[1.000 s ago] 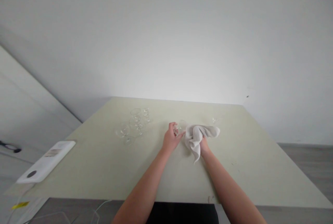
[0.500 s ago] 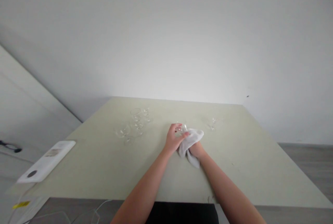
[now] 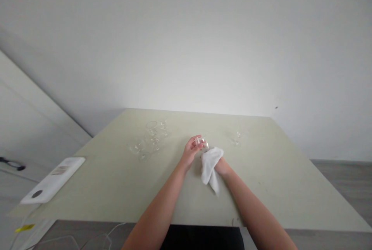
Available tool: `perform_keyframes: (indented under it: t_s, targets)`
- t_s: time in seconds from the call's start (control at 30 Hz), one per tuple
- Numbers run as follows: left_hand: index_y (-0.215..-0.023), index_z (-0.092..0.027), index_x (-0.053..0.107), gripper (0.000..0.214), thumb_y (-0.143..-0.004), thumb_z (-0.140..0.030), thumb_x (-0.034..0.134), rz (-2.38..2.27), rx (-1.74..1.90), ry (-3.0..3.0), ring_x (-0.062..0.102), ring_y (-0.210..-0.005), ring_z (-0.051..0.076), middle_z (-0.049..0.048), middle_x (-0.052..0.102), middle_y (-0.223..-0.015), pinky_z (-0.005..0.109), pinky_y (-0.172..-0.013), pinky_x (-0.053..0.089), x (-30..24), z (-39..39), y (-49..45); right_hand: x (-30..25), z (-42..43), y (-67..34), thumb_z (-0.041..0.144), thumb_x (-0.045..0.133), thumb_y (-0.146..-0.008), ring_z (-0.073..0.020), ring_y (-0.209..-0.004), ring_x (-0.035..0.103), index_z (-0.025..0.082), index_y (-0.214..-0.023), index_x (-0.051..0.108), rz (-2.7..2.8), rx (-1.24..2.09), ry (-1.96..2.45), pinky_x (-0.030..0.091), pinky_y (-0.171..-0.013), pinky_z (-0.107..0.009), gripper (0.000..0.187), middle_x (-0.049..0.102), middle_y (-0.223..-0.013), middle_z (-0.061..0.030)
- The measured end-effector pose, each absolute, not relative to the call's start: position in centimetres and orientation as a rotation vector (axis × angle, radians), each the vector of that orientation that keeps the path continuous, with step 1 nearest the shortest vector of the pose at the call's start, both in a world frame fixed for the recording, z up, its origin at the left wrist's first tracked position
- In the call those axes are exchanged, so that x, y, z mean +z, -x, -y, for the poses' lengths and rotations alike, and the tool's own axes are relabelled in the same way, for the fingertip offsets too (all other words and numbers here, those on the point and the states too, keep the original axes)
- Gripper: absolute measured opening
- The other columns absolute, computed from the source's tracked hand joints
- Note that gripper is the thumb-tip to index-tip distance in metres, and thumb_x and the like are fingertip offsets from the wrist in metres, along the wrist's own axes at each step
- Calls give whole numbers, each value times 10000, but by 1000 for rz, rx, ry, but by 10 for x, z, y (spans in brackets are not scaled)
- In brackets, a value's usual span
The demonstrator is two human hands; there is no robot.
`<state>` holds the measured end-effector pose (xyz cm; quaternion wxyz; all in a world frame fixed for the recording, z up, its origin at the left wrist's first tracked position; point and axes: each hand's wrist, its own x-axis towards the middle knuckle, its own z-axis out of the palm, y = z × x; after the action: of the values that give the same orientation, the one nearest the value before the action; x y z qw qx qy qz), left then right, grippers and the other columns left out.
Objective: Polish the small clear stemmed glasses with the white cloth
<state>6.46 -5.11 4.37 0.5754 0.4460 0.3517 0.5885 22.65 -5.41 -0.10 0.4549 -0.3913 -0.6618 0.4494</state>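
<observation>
white cloth (image 3: 209, 165), one; left hand (image 3: 188, 152) holds one glass (image 3: 202, 142)

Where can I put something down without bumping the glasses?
The table looks bare from the right forearm to the right edge, nearer than the lone glass. So does the patch between the white object and left forearm, nearer than the glass cluster. Crowded: that cluster and mid-table, where the left hand holds a clear glass beside the cloth in the right hand.
</observation>
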Motion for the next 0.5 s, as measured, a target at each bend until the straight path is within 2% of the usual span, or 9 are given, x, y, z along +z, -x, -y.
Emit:
perform_keyframes:
  t_s: [0.1, 0.23, 0.37, 0.43, 0.5]
  targets:
    - [-1089, -181, 607, 600, -673, -574, 790, -805, 1390, -1058, 665, -922, 202, 90, 710, -1038, 318, -811, 480, 41, 50, -64, -2, 55, -224, 378, 639, -778, -259, -816, 661, 196, -818, 681, 1668, 1021, 1010, 567, -843, -442, 191, 715, -854, -75]
    - [-1022, -177, 644, 621, -586, -572, 841, -978, 1458, -1126, 639, -887, 177, 66, 691, -999, 280, -779, 472, 37, 48, -65, -5, 54, -221, 317, 705, -740, -246, -877, 644, 236, -746, 680, 1656, 911, 1060, 503, -980, -442, 85, 684, -827, -48]
    - [-1110, -176, 611, 648, -654, -599, 794, -838, 1393, -1009, 662, -850, 191, 80, 710, -966, 299, -741, 482, 39, 49, -65, -7, 54, -224, 366, 661, -777, -255, -883, 667, 218, -851, 695, 1643, 1070, 968, 537, -926, -426, 169, 715, -912, -63]
    - [-1070, -180, 621, 599, -680, -608, 773, -819, 1407, -1002, 662, -877, 191, 76, 712, -978, 304, -764, 487, 40, 49, -65, -7, 54, -225, 378, 642, -781, -262, -857, 671, 190, -867, 691, 1642, 1111, 954, 549, -894, -437, 213, 723, -901, -78]
    - [-1040, -177, 645, 583, -661, -594, 794, -889, 1437, -1050, 646, -874, 174, 54, 701, -954, 291, -780, 482, 39, 48, -64, -5, 54, -225, 365, 665, -759, -267, -896, 662, 177, -884, 690, 1617, 1091, 978, 527, -939, -443, 227, 730, -928, -90]
